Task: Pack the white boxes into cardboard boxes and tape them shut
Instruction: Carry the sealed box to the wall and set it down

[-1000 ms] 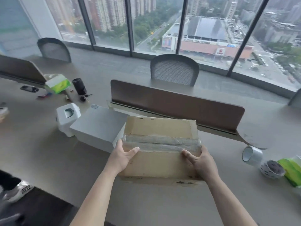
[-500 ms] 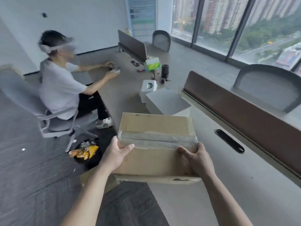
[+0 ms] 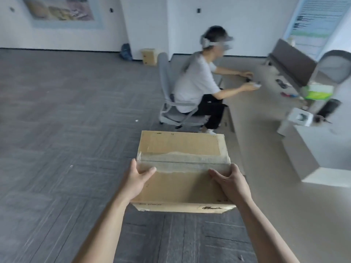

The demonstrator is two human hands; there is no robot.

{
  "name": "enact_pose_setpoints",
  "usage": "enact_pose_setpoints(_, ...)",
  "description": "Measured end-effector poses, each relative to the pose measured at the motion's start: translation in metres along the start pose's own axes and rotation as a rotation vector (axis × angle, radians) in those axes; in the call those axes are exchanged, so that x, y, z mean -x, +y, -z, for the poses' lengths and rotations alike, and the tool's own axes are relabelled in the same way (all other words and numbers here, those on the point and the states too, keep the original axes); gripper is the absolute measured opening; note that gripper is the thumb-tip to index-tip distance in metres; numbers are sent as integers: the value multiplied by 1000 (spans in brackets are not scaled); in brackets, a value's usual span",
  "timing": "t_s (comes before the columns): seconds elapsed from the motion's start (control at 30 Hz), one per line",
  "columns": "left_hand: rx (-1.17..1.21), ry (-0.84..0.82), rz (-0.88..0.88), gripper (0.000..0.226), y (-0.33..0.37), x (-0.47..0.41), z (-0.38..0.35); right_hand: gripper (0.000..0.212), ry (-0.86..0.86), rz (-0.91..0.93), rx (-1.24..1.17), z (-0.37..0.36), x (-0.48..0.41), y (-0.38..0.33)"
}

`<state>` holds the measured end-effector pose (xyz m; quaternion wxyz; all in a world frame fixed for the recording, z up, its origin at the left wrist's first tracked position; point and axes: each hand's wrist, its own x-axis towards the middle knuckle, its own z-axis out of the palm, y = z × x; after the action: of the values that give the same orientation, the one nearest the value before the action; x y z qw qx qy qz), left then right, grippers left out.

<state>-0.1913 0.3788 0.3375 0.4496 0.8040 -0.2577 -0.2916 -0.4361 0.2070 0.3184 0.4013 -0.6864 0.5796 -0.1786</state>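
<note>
While the taped cardboard box [image 3: 180, 147] hangs over the floor [image 3: 57, 130], left of the bench [image 3: 266, 149], its long axis runs crosswise, left grip [image 3: 137, 180] and right grip [image 3: 230, 182] clamped on opposite ends, equally near.

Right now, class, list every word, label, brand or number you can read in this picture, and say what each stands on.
"PICO", faint, on the near side face of the cardboard box that the left hand and right hand hold.
A dark mark on that face: too blurred to read.
The wall poster: print too blurred.
The green box on the desk: nothing legible.
</note>
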Motion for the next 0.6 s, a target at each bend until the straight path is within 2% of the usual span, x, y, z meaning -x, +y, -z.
enact_pose_setpoints(0.4, 70, 211, 103, 97, -145, -2, 296, 49, -226, 180, 50, -266, 82, -184)
enact_pose_setpoints(0.6, 44, 320, 182, 88, -188, -3, 384, 52, -314, 262, 109, -356, 100, -257)
